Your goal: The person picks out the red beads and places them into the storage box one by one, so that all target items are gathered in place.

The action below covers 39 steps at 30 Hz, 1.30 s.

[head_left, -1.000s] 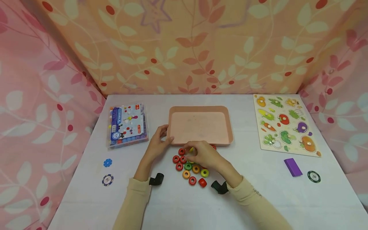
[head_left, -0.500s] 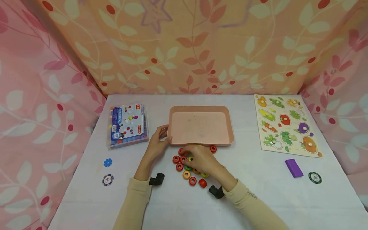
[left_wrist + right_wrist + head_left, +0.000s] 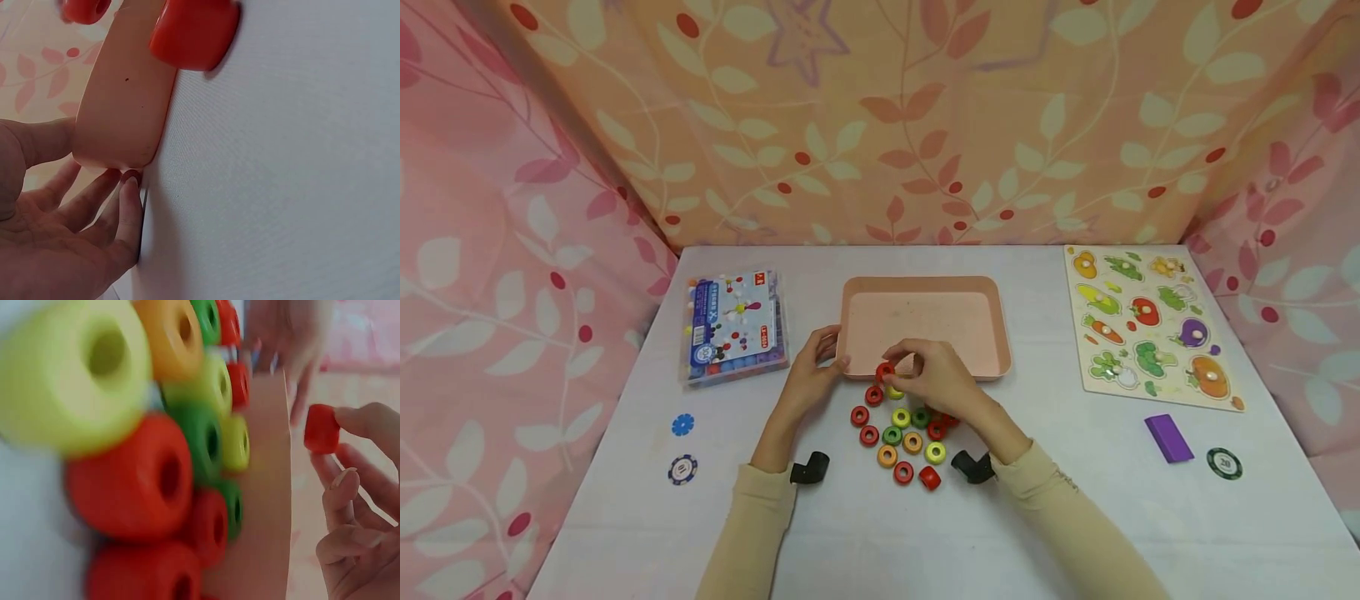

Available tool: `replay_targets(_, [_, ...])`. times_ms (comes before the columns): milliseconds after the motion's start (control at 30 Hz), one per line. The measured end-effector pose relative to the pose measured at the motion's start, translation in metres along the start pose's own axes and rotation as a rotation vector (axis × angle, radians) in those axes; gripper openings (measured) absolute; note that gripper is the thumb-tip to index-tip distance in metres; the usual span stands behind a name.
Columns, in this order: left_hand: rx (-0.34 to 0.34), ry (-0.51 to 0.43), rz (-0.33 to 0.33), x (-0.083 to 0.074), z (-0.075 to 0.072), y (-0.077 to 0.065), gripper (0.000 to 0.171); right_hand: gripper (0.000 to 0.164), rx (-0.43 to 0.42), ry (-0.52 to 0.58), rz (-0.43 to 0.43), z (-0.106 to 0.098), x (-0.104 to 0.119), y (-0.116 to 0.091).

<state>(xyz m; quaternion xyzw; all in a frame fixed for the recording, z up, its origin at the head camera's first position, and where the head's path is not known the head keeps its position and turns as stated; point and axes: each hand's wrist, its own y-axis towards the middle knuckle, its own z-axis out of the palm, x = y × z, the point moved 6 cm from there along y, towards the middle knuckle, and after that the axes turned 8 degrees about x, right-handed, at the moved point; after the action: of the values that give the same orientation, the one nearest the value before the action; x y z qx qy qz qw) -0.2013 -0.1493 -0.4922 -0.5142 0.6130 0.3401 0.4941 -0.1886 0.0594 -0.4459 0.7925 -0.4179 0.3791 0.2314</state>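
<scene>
From here I have the right hand [image 3: 936, 375] pinching a red bead [image 3: 322, 429] between thumb and finger by the tray's [image 3: 917, 321] near rim; the tray floor lies at twelve o'clock from that grip, its long axis nine to three. My left hand [image 3: 814, 367] grips the eight o'clock corner; loose beads [image 3: 912, 451] sit toward five.

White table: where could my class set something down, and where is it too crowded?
Bare: inside the tray, the strip between tray and puzzle board, the patch between right sleeve and purple block, and the near stretch between right and left sleeve. Crowded: the tray's front, with loose beads clustered, left hand at its side and right hand pinching a red bead.
</scene>
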Motion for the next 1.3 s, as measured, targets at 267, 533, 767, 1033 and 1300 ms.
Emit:
replay_targets(267, [-0.01, -0.007, -0.016, -0.001, 0.0, -0.001, 0.054, 0.027, -0.143, 0.014, 0.137, -0.028, -0.035, 0.023])
replay_targets(533, [-0.007, -0.021, -0.04, -0.002, 0.001, -0.001, 0.056, 0.023, -0.151, -0.047, 0.195, -0.021, -0.054, 0.03])
replay_targets(767, [0.02, -0.032, -0.062, -0.027, 0.001, -0.011, 0.056, 0.031, -0.149, -0.063, 0.211, -0.025, -0.053, 0.026])
replay_targets(1033, [0.027, -0.024, -0.047, -0.037, 0.001, -0.015, 0.055, 0.031, -0.197, 0.015, 0.13, -0.055, -0.039, 0.0])
replay_targets(1300, [0.038, -0.035, -0.025, -0.036, 0.0, -0.014, 0.056, 0.024, -0.117, 0.059, 0.15, -0.057, -0.031, -0.044])
